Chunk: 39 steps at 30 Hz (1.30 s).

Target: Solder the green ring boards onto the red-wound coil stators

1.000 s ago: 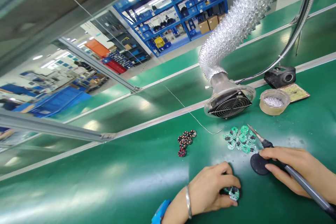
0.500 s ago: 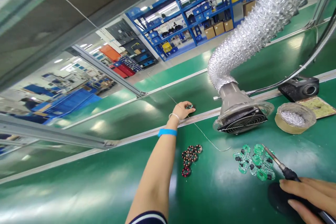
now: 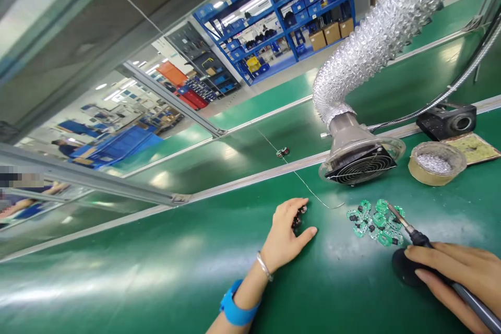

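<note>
My left hand [image 3: 285,235], with a blue wristband [image 3: 238,303] and a bracelet, reaches over the small copper-wound coils [image 3: 299,217]. Its thumb and fingers are spread around them, and most of the coils are hidden behind the hand. In my right hand [image 3: 457,276] is a soldering iron [image 3: 420,240], its tip pointing up and left over a pile of small green ring-shaped circuit boards [image 3: 378,222]. A black rounded thing [image 3: 405,267] lies under that hand. Beyond the rail, a small coil piece [image 3: 282,152] lies beside a thin strand of solder wire [image 3: 309,188].
A fume extractor hood [image 3: 362,159] hangs from a silver duct [image 3: 376,36] above the bench. At the right stand a round tub [image 3: 436,180] of shiny shavings, a black iron holder [image 3: 448,121] and a yellow sponge tray [image 3: 475,147]. A metal rail [image 3: 242,182] crosses the bench.
My left hand has come back from the small piece beyond the rail to the coils nearer me, leaving that piece behind. My right hand keeps the soldering iron. The view has shifted slightly.
</note>
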### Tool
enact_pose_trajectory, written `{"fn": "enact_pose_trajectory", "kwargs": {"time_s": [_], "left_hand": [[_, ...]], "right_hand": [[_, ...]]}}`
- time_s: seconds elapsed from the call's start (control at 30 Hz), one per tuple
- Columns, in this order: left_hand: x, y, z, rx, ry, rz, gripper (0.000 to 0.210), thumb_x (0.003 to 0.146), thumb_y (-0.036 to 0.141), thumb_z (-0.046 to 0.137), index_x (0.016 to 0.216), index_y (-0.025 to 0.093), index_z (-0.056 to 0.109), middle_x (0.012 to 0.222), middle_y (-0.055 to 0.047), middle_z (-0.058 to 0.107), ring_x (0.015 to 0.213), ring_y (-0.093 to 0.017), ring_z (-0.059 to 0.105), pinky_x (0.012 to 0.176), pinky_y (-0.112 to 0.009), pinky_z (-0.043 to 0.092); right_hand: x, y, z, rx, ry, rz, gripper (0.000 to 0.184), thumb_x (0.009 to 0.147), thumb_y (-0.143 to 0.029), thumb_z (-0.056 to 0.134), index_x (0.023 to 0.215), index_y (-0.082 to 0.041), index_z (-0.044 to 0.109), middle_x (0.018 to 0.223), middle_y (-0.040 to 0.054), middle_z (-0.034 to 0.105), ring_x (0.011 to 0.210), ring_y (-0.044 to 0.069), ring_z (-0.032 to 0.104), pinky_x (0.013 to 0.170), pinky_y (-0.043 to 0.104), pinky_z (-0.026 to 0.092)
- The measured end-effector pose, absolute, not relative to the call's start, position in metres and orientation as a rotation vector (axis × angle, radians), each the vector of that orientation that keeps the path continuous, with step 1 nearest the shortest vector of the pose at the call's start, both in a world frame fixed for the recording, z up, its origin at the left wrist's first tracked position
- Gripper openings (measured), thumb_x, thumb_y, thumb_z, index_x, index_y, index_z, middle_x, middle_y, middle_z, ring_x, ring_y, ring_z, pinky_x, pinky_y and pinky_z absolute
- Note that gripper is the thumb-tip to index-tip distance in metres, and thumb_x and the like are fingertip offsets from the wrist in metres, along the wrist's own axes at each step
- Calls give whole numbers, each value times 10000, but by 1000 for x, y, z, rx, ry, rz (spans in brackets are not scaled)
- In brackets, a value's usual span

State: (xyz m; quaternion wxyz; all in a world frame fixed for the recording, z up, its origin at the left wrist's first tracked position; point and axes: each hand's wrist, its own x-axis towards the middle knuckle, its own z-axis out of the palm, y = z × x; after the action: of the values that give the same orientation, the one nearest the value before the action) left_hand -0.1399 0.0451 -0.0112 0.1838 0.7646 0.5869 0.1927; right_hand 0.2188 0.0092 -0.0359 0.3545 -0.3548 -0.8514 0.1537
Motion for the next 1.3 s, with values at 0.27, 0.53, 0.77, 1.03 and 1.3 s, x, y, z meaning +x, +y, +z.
{"fn": "enact_pose_trajectory", "kwargs": {"time_s": [0.27, 0.53, 0.77, 1.03, 1.3], "left_hand": [[-84, 26, -5, 2398, 1367, 435, 302, 852, 316, 658, 1143, 238, 635, 1111, -75, 670, 1136, -282, 542, 984, -454, 370], [-51, 7, -1, 2504, 1521, 464, 315, 807, 333, 729, 1095, 231, 654, 931, -50, 691, 1018, -294, 571, 891, -457, 315], [-40, -5, -2, 2456, 1300, 540, 555, 785, 47, 536, 1310, 216, 466, 1152, -73, 654, 1094, -256, 542, 962, -449, 296], [-38, -4, -4, 2443, 1305, 564, 299, 825, 132, 591, 1108, 224, 566, 1008, -49, 694, 1050, -277, 568, 924, -459, 321], [-3, 6, -5, 2439, 1100, 690, 209, 872, 170, 548, 1081, 177, 550, 976, -81, 665, 879, -240, 568, 796, -398, 424]], "right_hand": [[218, 12, -20, -884, -2251, 483, 243, 953, -148, 449, 1154, -217, 567, 854, 39, 679, 661, 156, 654, 583, 251, 518], [217, 11, -23, -939, -2204, 539, 255, 946, -144, 441, 1162, -229, 546, 892, 39, 677, 713, 148, 664, 648, 239, 534], [217, 10, -24, -942, -2185, 566, 259, 935, -140, 428, 1146, -219, 556, 895, 46, 673, 695, 151, 661, 660, 252, 541], [215, 11, -24, -963, -2171, 586, 279, 913, -111, 420, 1132, -216, 557, 892, 52, 673, 689, 154, 659, 643, 249, 540], [215, 13, -24, -973, -2103, 607, 304, 867, -82, 477, 1117, -210, 592, 805, 29, 677, 666, 141, 654, 651, 218, 546]]}}
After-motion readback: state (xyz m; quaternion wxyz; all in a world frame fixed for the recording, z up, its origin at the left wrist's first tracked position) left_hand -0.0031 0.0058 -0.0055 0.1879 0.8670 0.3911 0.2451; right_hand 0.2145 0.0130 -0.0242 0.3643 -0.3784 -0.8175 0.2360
